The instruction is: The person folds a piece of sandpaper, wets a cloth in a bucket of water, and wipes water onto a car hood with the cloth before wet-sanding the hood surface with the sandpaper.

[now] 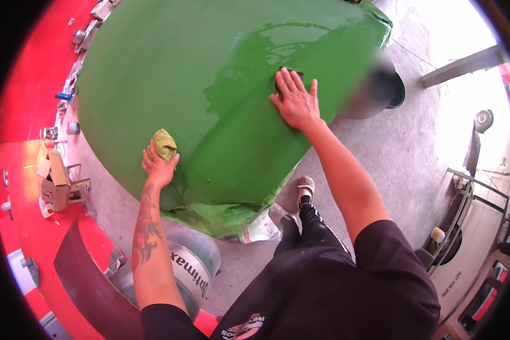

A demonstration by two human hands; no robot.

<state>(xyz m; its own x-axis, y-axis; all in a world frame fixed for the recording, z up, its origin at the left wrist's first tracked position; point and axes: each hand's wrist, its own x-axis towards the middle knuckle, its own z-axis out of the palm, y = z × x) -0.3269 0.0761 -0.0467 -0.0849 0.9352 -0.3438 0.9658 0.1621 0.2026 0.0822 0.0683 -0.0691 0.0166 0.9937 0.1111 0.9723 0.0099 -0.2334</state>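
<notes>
A broad green painted car panel (144, 71), curved like a bonnet or roof, lies before me. Its right half looks wet, with water sheets and streaks. My left hand (161, 169) grips a crumpled yellow sponge or cloth (165, 144) over the panel's lower left part. Farther up and to the right, my right hand (295, 102) presses down on a dark pad (278, 86), perhaps a sanding block; only its edges show past the palm and fingers. Green-stained masking film (224, 218) hangs along the panel's near edge.
A black bucket (401, 90), partly blurred, stands right of the panel on the concrete floor (405, 133). Below my left arm are a large round container (190, 272) and a dark curved panel (88, 272). Left are a cardboard box (56, 178) and red sheeting; a metal frame (470, 192) stands right.
</notes>
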